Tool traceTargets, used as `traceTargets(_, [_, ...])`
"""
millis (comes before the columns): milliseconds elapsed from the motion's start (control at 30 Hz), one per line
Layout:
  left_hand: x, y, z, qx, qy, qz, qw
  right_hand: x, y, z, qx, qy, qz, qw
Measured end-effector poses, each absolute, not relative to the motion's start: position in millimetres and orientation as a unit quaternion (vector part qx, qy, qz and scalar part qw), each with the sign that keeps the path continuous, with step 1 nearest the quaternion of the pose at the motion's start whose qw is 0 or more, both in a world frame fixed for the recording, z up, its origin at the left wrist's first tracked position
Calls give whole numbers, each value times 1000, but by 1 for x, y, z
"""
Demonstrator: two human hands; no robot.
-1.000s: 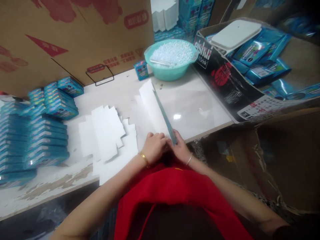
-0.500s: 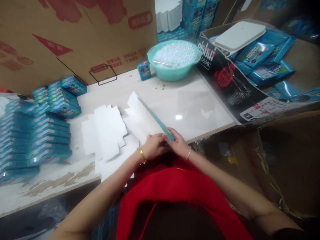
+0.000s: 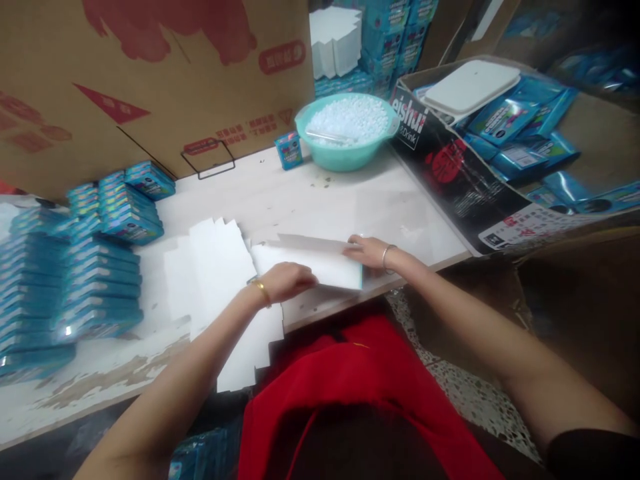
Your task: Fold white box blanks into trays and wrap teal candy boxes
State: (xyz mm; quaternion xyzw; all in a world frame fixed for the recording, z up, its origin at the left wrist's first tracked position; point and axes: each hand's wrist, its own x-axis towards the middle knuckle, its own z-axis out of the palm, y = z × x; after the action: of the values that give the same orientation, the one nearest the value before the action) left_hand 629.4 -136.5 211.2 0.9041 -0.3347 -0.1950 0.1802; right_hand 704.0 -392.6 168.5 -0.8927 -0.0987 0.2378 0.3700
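Carton blank [image 3: 330, 268], white on its upward face, is being handled over the near edge of the worktop [image 3: 400, 257], with a flap being raised along its far side and a sliver of turquoise being shown at its right end. That far flap is being gripped near the right end by the fingers of the right hand [image 3: 369, 252], and a silver bracelet [image 3: 387, 257] is being worn just behind it. Over on the other side, the blank's near left part is being touched by the left hand [image 3: 289, 280], fingers curled; whether it is being pinched there cannot be told, the thumb being hidden. A gold bracelet [image 3: 261, 291] is being worn on that wrist.

Just left, more flat white blanks [image 3: 220, 273] are being kept in an overlapping pile, some being overhung past the worktop's front edge. Farther left, blue printed packs [image 3: 97, 287] are being held up in stacks. At the back, a turquoise basin [image 3: 345, 157] is being filled out by small white pieces [image 3: 357, 113], with one small blue box [image 3: 289, 151] being stood upright just beside it. To the right, blue packets [image 3: 507, 120] and a white lid [image 3: 473, 85] are being held in a black-printed cardboard box [image 3: 445, 167].
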Motion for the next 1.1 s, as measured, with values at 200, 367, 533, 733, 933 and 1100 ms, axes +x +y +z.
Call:
traceTargets(200, [679,-145,194,895,-287,-260,221,651,-380,182,-927,-240,-111,268])
traceTargets(367, [670,-139,182,912,-295,-194,209,596,-356,137,-923,-339,-124,130])
traceTargets(533, [633,-122,180,933,-352,-44,59,598,-351,115,-930,-320,-156,96])
traceTargets(733, [632,-128,184,937,-341,-71,-7,602,-350,120,-928,-335,-141,88])
traceTargets(933, [642,-123,185,930,-355,-92,37,602,-352,114,-920,-352,-148,86])
traceTargets(1100, [637,-120,172,923,-361,-123,58,604,-357,112,-909,-377,-156,85])
